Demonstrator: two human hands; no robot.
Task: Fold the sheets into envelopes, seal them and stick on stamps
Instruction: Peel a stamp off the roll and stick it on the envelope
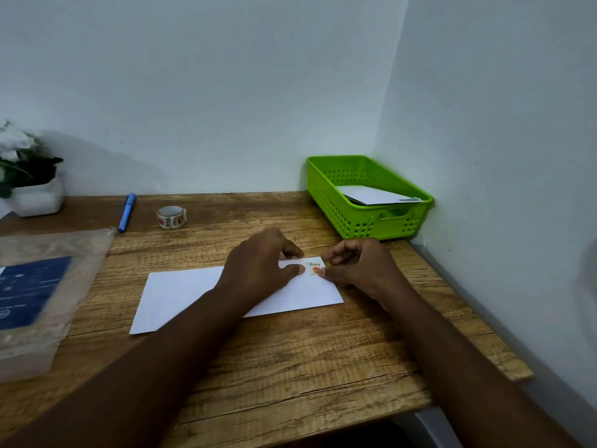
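On the grained wooden bench (290, 367), flat white rectangular envelope (181, 295), small square stamp (316, 268) at its far right corner. Left hand (261, 270) spread flat on the envelope; right hand (358, 266) curled, fingertips touching the stamp's edge, grip unclear. Behind the envelope, perforated green plastic basket (336, 202) with white envelopes (374, 195) inside.

A small home desk corner: a wooden counter (290, 367) against plain white walls, with a potted plant (29, 176), a blue pen (127, 212) and a green basket (365, 202)
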